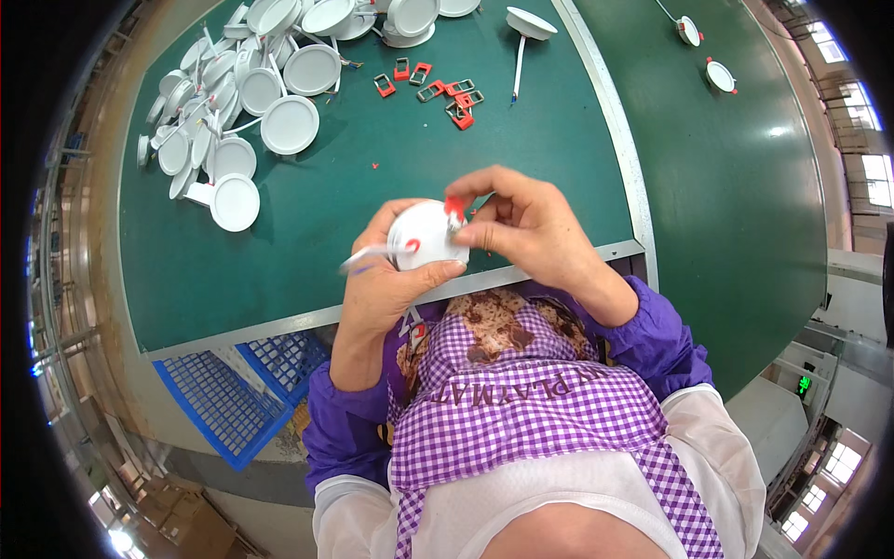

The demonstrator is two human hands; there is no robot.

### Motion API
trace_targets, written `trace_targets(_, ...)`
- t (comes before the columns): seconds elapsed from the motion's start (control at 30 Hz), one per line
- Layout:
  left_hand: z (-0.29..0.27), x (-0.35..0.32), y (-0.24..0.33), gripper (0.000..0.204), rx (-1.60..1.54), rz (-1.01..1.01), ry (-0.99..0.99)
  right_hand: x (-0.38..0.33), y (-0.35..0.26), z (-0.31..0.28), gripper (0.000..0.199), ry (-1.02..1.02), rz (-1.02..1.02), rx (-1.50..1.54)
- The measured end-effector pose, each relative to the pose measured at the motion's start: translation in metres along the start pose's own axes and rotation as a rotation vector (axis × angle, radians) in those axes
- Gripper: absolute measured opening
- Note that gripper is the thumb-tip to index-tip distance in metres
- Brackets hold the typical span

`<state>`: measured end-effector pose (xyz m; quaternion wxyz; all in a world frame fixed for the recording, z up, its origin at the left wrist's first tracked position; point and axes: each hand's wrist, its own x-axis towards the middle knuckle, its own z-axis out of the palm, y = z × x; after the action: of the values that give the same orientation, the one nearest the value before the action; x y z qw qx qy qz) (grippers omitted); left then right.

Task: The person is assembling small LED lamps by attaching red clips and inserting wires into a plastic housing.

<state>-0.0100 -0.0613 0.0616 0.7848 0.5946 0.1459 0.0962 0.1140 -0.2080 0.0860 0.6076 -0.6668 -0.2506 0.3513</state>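
Note:
Near the front edge of the green table, my left hand grips a white round downlight by its rim, back face up. A white cable, blurred, sticks out to the left from it beside a small red ring. My right hand pinches a red-ended metal spring clip against the downlight's right edge. Fingers partly cover the clip, so I cannot tell whether it is seated. Farther back lie several loose red and metal clips.
A heap of white downlights with cables covers the far left. One downlight stands apart at the back. Past a metal rail, a green belt-like surface carries two downlights with red clips. Blue baskets sit below, left.

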Motion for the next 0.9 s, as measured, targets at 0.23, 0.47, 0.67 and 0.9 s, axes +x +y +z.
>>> trace_targets(0.23,0.012,-0.007,0.008,0.039,0.029,-0.042,0.116,-0.007,-0.002,0.003,0.027,-0.103,-0.025,0.073)
trace_targets(0.47,0.028,-0.008,0.016,0.028,0.011,-0.03,0.249,-0.004,-0.008,0.006,0.023,-0.08,-0.031,0.179)
trace_targets(0.67,0.018,0.001,-0.007,0.052,-0.208,-0.099,0.017,0.018,0.008,-0.017,0.013,-0.152,0.148,0.226)
trace_targets(0.9,0.0,-0.005,0.002,0.035,0.084,-0.017,0.227,0.064,0.02,-0.043,0.014,0.229,-0.18,-0.41)
